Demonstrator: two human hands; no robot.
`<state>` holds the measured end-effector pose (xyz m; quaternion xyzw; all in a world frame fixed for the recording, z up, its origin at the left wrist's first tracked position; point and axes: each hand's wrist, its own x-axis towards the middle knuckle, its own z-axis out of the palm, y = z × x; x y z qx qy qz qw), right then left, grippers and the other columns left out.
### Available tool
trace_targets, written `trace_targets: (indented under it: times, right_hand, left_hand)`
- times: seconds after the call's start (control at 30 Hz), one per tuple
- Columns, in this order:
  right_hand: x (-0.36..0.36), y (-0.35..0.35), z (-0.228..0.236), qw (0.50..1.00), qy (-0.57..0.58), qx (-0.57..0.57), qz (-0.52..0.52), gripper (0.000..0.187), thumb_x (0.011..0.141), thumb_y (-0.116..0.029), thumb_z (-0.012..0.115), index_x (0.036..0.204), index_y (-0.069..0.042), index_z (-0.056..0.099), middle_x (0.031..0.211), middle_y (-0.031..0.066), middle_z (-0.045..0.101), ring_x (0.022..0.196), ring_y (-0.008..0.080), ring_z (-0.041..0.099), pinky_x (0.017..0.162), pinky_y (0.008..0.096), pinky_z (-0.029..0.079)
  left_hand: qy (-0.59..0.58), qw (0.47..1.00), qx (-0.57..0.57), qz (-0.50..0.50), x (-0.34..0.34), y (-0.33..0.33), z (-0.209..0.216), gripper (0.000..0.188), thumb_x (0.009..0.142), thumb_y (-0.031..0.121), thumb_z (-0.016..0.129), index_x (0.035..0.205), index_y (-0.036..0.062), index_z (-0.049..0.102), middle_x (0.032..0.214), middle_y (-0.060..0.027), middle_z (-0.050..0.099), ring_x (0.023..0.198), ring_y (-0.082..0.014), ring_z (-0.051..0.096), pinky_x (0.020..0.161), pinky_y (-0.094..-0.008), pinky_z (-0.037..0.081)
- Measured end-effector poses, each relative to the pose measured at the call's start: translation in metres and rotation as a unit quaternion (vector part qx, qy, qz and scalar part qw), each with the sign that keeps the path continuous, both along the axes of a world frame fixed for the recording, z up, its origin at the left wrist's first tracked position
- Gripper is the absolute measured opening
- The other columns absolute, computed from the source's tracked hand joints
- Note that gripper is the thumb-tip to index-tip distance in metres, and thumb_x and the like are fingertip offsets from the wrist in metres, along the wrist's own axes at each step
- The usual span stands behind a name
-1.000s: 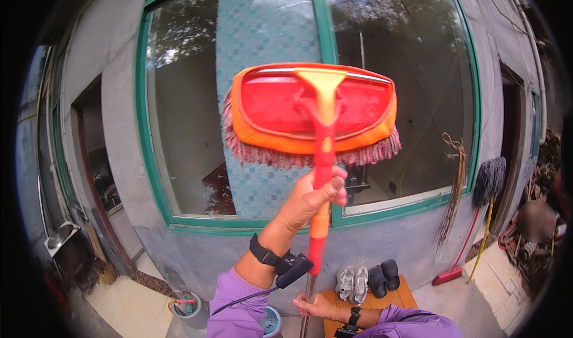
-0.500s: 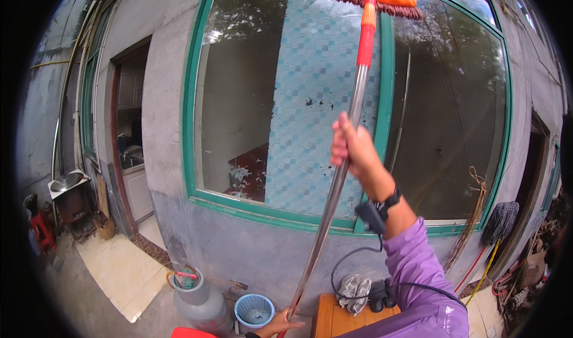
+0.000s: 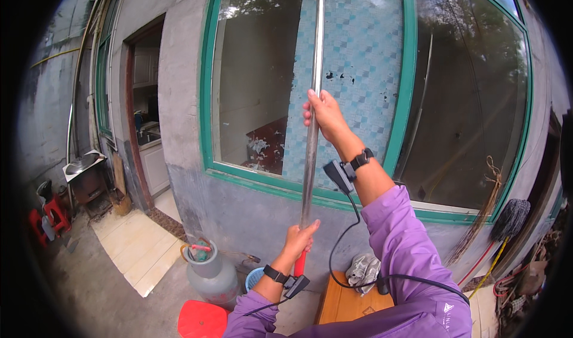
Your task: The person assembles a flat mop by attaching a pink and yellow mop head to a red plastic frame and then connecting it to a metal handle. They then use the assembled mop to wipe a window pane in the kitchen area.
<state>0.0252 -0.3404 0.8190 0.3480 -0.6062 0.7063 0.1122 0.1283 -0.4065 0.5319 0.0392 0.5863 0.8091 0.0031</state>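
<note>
Pole: upright before the window pane, head out of view.
Right hand: clamped high on pole.
Left hand: wrapped low.
Risk: unseen top may strike glass; gas cylinder below.

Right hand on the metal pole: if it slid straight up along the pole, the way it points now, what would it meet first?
Nothing in view: above the right hand the metal pole runs bare to the picture's top edge. The window glass lies behind it; the gap between them is unclear.
</note>
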Motion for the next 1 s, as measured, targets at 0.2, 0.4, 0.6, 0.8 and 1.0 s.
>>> trace_targets:
  times: [0.2,0.4,0.6,0.8,1.0]
  right_hand:
    - [-0.014,-0.026,-0.023,0.997,-0.060,-0.057,0.008,0.025,0.096,-0.029,0.055,0.088,-0.009,0.041,0.074,0.0025,0.047,0.053,0.0089,0.046,0.040,0.0233,0.040]
    - [0.015,-0.072,-0.139,0.994,-0.099,-0.034,0.023,0.025,0.097,-0.032,0.053,0.093,-0.012,0.040,0.071,0.0004,0.045,0.051,0.0077,0.044,0.039,0.0239,0.039]
    - [0.113,-0.133,-0.277,0.988,-0.151,0.033,0.013,0.024,0.098,-0.032,0.051,0.104,-0.010,0.043,0.074,0.0025,0.049,0.053,0.0104,0.050,0.042,0.0275,0.046]
    - [0.250,-0.252,-0.421,0.956,-0.274,0.004,0.106,0.024,0.100,-0.027,0.047,0.109,-0.007,0.037,0.079,0.0058,0.050,0.059,0.0140,0.054,0.049,0.0316,0.052]
    - [0.352,-0.345,-0.484,0.895,-0.414,0.004,0.166,0.024,0.099,-0.026,0.048,0.108,-0.007,0.036,0.081,0.0080,0.051,0.061,0.0180,0.057,0.055,0.0369,0.056]
  left_hand:
    - [0.039,0.998,0.040,0.003,0.038,0.003,-0.021,0.034,0.087,0.037,0.069,0.084,0.0061,0.054,0.062,-0.0038,0.055,0.049,-0.0141,0.053,0.046,-0.0273,0.044]
    - [-0.067,0.978,-0.151,0.124,0.092,-0.035,-0.160,0.034,0.089,0.033,0.067,0.071,0.0057,0.055,0.057,-0.0020,0.055,0.048,-0.0110,0.053,0.044,-0.0277,0.044]
    - [-0.115,0.942,-0.289,0.127,0.234,-0.126,-0.245,0.039,0.088,0.031,0.067,0.062,0.0038,0.054,0.053,-0.0046,0.055,0.044,-0.0139,0.054,0.042,-0.0324,0.042]
    - [-0.277,0.905,-0.282,0.159,0.437,-0.274,-0.313,0.038,0.083,0.027,0.071,0.059,0.0037,0.054,0.048,-0.0024,0.049,0.041,-0.0121,0.048,0.041,-0.0321,0.039]
    - [-0.375,0.844,-0.331,0.194,0.598,-0.381,-0.331,0.039,0.077,0.025,0.077,0.056,0.0040,0.052,0.047,-0.0029,0.050,0.040,-0.0124,0.046,0.041,-0.0333,0.038]
